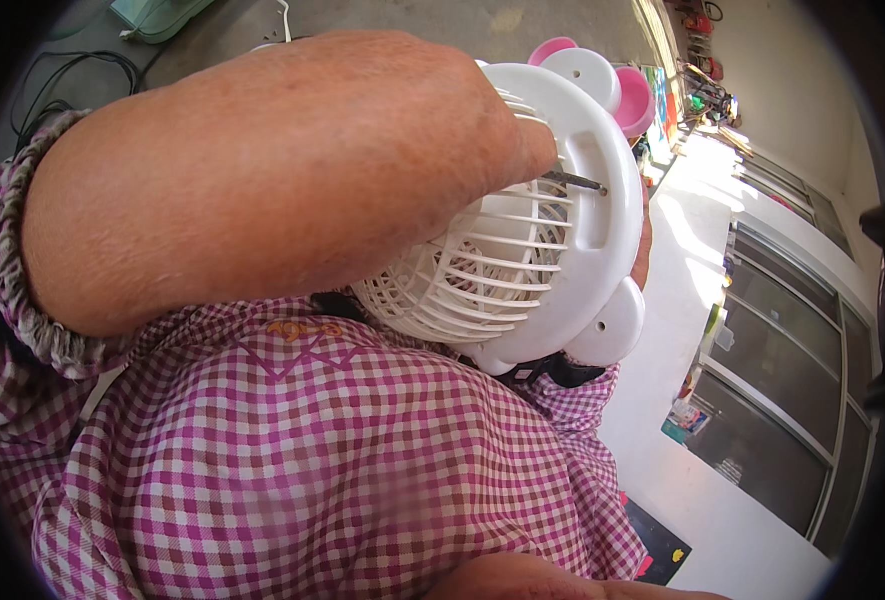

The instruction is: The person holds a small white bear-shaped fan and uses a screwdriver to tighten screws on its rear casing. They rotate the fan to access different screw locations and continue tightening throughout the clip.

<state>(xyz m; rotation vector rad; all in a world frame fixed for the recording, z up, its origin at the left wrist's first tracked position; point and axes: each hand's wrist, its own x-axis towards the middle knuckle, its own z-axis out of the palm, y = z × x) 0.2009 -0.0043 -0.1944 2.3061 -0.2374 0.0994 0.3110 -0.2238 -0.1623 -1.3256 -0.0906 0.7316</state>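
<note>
A small white fan [617, 245] with a slatted round guard and rounded lobes on its rim is in front of my checked garment. My left hand [507, 140] reaches over the guard, its fingers mostly hidden by the wrist. From it sticks out the thin dark shaft of a screwdriver [574, 181]; the handle is hidden. The shaft's tip meets a small hole in the recessed part of the rim. Behind the fan's right edge shows a strip of my right hand [646, 235], closed around the rim; the rest of that hand is covered by the fan.
Pink round parts [634, 102] are beside the fan's upper lobe. A black cable [47, 85] lies on the floor at the upper left, near a green object [157, 15]. Along the right run a white wall and dark-paned windows [782, 330], with assorted items near them.
</note>
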